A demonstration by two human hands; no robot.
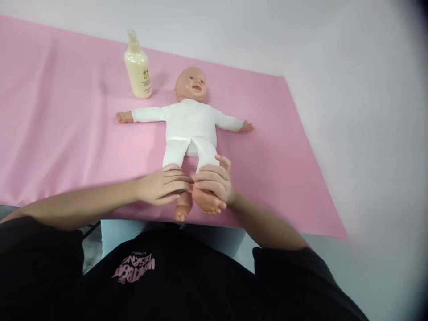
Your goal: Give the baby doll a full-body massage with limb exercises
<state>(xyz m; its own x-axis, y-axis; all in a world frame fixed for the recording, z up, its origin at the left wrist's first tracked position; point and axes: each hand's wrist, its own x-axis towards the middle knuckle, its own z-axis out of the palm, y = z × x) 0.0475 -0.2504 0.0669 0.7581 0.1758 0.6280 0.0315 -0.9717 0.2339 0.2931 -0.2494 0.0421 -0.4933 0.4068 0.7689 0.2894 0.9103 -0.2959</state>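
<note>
A baby doll (191, 120) in a white suit lies on its back, arms spread and feet towards me. My left hand (165, 185) is closed over its lower leg on the left, with the fingers laid across the shin and the small foot (182, 213) showing below. The other leg is gripped near the ankle by my right hand (216, 178), fingers wrapped over the front and thumb raised. That leg's bare foot (207, 201) sticks out under my fingers, sole turned up towards me. My left fingertips come close to my right fingers between the legs.
A cream pump bottle (138, 73) stands upright beside the doll's head, to the left. Under everything lies a pink cloth (274, 178) with folds at its left side. Its front edge runs just in front of my body.
</note>
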